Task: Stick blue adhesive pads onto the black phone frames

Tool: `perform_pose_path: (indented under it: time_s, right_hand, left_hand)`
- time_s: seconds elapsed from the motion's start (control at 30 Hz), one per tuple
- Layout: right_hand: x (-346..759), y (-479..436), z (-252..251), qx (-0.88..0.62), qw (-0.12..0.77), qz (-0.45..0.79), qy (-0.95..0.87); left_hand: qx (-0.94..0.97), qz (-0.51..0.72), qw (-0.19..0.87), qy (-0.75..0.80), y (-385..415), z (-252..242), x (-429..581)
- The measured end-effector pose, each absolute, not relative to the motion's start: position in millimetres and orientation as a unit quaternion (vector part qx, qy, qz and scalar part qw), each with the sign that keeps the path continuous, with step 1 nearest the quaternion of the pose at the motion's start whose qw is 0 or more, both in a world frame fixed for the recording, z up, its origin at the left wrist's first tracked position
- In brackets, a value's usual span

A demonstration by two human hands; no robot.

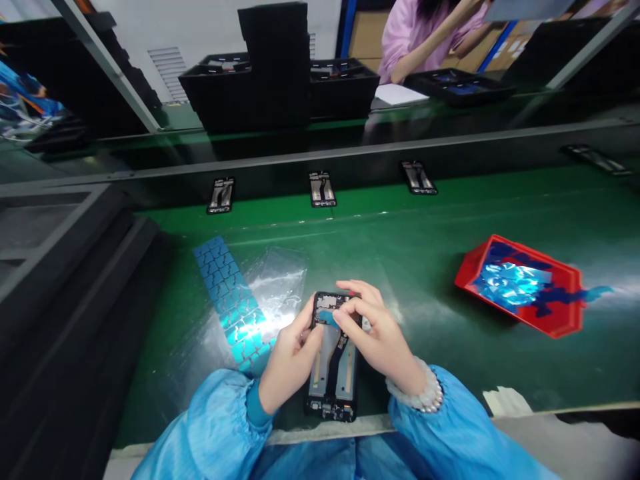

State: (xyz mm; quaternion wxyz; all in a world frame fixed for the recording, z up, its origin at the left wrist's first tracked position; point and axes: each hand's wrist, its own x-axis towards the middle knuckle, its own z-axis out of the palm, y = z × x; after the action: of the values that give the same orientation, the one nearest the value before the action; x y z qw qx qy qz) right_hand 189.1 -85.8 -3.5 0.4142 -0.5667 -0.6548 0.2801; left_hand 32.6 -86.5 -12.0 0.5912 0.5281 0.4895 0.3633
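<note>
An open phone frame point(332, 373) lies lengthwise on the green belt point(410, 247) just in front of me. My left hand point(289, 360) grips its left edge near the top, fingers curled. My right hand point(376, 333) reaches over the top end and pinches a small blue film piece point(327, 317) against the frame. Both wrists wear blue sleeves, and a bead bracelet point(423, 395) is on the right wrist. A sheet of blue stickers point(231, 301) on clear plastic lies just left of my left hand.
A red tray point(560, 320) full of peeled blue film sits to the right. Three more phone frames point(322, 189) ride the far side of the belt. Black stacked trays point(280, 73) stand behind, and a person in pink point(415, 40) works across the line. Dark shelving is at left.
</note>
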Motion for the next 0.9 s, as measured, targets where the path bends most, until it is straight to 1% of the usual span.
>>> perform_pose_path:
  time_s: [0.37,0.57,0.73,0.9]
  right_hand:
    - [188.2,-83.3,-2.4,-0.574,0.414,0.297,-0.641]
    - [187.6,-84.5,-4.5,-0.572,0.416,0.296,-0.642]
    - [187.6,-85.8,-5.5,-0.57,0.413,0.288,-0.649]
    - [188.1,-87.3,-5.5,-0.565,0.415,0.274,-0.658]
  left_hand:
    - [0.521,0.366,0.594,0.492,-86.7,-7.0,32.5]
    - [0.533,0.375,0.574,0.496,-87.6,-6.9,32.6]
    - [0.535,0.347,0.613,0.467,-87.1,-9.0,32.1]
    - [0.514,0.377,0.633,0.438,-88.0,-9.5,34.7]
